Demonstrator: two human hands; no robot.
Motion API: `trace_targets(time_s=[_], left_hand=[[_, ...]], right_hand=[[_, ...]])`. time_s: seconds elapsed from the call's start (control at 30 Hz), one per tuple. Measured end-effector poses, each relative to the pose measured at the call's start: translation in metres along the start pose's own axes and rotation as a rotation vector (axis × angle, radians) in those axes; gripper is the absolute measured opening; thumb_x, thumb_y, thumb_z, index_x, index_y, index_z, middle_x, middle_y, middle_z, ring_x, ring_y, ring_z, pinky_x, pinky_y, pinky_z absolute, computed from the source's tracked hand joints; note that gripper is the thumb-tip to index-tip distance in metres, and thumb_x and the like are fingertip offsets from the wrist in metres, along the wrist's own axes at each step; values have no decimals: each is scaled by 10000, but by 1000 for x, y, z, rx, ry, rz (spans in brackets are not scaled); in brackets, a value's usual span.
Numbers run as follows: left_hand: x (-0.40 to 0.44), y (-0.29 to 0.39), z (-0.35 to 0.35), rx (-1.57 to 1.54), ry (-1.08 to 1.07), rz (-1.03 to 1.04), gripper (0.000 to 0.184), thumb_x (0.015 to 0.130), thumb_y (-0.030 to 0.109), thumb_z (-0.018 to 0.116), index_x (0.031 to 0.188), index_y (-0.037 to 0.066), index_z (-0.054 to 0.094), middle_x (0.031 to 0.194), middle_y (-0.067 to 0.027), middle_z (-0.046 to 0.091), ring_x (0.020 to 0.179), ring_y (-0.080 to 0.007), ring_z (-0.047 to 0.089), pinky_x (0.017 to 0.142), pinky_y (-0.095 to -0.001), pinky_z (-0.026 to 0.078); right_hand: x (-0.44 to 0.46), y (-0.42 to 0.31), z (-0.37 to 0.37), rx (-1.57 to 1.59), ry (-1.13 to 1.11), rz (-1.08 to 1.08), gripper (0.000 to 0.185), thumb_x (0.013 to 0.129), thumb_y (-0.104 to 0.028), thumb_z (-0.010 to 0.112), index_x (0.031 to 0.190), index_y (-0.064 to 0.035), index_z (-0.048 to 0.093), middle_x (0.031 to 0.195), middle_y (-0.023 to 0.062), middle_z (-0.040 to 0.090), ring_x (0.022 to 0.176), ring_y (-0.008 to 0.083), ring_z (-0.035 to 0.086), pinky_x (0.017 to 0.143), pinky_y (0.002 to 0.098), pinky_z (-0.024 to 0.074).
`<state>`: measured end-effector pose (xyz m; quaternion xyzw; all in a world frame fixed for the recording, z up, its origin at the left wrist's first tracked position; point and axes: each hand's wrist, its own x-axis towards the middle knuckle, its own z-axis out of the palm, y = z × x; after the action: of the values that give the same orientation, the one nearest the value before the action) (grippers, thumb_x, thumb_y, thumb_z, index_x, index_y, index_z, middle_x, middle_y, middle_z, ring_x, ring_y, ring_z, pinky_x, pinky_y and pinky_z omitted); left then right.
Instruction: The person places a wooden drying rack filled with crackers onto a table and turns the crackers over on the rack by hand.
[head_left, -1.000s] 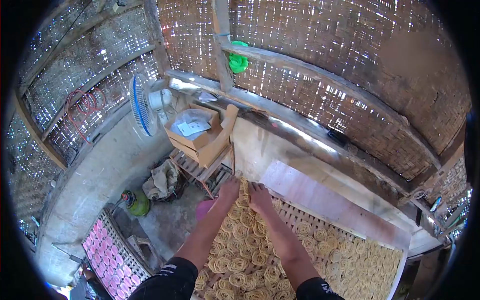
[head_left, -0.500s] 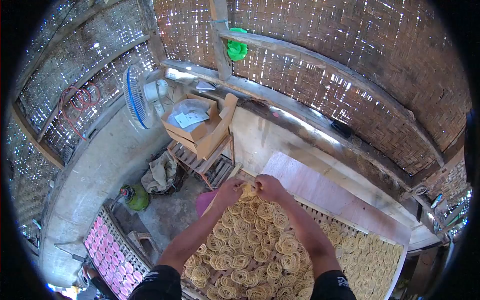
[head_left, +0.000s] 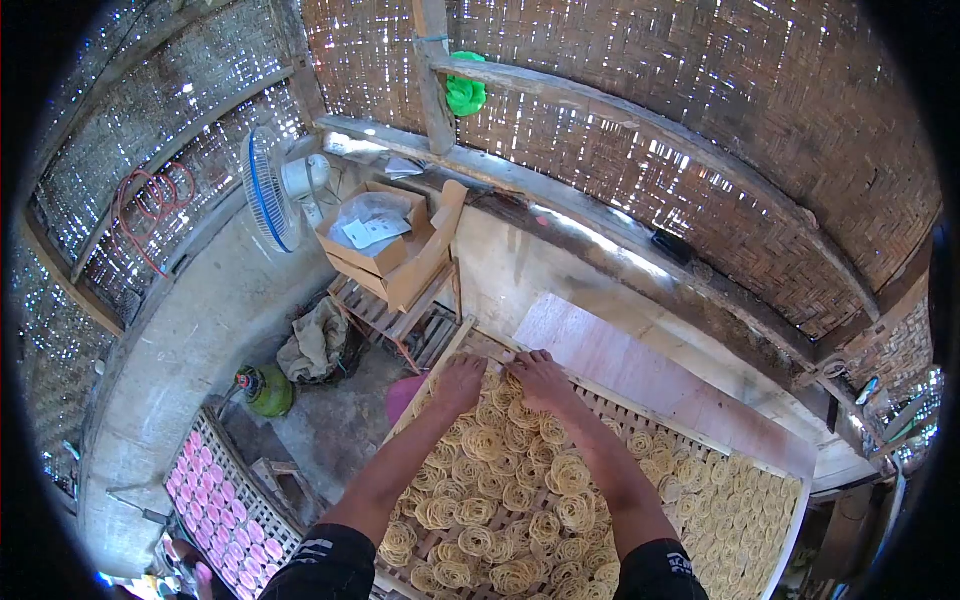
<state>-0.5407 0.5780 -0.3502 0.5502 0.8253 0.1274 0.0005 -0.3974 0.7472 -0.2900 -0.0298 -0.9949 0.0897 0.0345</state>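
Coiled nests of pale yellow noodles (head_left: 483, 443) cover a slatted bamboo rack (head_left: 487, 345) in front of me, some overlapping. At its far end my left hand (head_left: 461, 382) lies palm down over the nests, fingers stretched forward. Close on its right, my right hand (head_left: 537, 378) rests the same way, its fingers a little apart on the nests. The palms and whatever lies beneath the fingers are hidden. More noodle nests (head_left: 735, 520) lie in closer rows on the right.
A pinkish board (head_left: 640, 375) leans along the wall behind the rack. Beyond it stand an open cardboard box (head_left: 385, 255) on a slatted wooden stand and a fan (head_left: 268, 190). A green gas cylinder (head_left: 266, 391) and a rack of pink rounds (head_left: 215, 500) are at left.
Both hands have gone from pinched fingers held close together to lying palm down, slightly further apart, on the far nests. The view has shifted slightly.
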Motion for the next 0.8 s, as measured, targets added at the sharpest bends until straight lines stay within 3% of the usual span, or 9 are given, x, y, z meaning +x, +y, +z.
trace_targets(time_s=[0.13,0.23,0.33,0.37,0.43,0.53,0.57,0.67,0.8], left_hand=[[13,5,-19,-63,33,-17,438,728,65,681,1161,51,617,1171,-156,579,1186,-357,518,1003,-474,422],[13,2,-9,-182,43,-44,347,725,28,669,1068,71,637,1132,-161,567,1159,-375,526,982,-482,435],[16,5,-15,-278,-46,-180,299,726,-10,655,1008,90,643,1122,-170,559,1118,-393,548,936,-482,466],[16,7,-19,-298,-102,-249,292,726,-21,651,994,96,644,1121,-173,558,1100,-399,558,917,-481,479],[16,3,-7,-392,40,-276,267,725,-29,645,968,82,639,1063,-178,591,1014,-396,601,860,-471,505],[25,5,-23,-521,77,-302,239,719,-25,648,944,53,633,951,-175,633,886,-380,643,780,-446,531],[24,13,-35,-564,53,-306,232,716,-21,651,938,43,632,909,-172,646,844,-373,654,755,-437,538],[16,37,-68,-777,128,-201,225,699,-5,679,917,17,627,829,-161,649,777,-348,654,722,-415,541],[-36,81,-69,-500,370,113,208,745,4,680,946,50,651,887,-125,642,840,-303,646,730,-403,546]], right_hand=[[18,8,-18,2,-33,-40,430,633,-170,749,1050,-123,656,1027,81,594,1098,287,546,943,422,450],[7,19,-19,85,27,-99,287,621,-131,743,871,-105,605,945,80,587,981,303,579,837,413,487],[-35,17,-28,328,-8,119,238,623,-123,728,769,-92,542,880,102,583,876,326,592,769,400,498],[-53,16,-29,273,5,86,233,634,-142,723,771,-90,542,867,103,584,867,330,596,783,413,494],[-87,18,-31,162,34,16,229,656,-181,712,773,-84,540,842,105,585,850,337,603,811,437,484],[-108,23,-33,179,-204,34,252,701,-205,661,919,-79,638,903,97,649,972,316,607,922,438,467],[-110,24,-31,201,-132,43,292,713,-226,663,966,-83,644,970,102,659,1016,314,606,951,449,449],[-84,22,-21,224,42,81,377,750,-252,656,1093,-96,658,1138,112,675,1137,303,592,1022,464,408],[-49,17,3,89,116,81,336,800,-189,633,1120,-93,662,1193,133,634,1162,319,568,1028,443,409]])
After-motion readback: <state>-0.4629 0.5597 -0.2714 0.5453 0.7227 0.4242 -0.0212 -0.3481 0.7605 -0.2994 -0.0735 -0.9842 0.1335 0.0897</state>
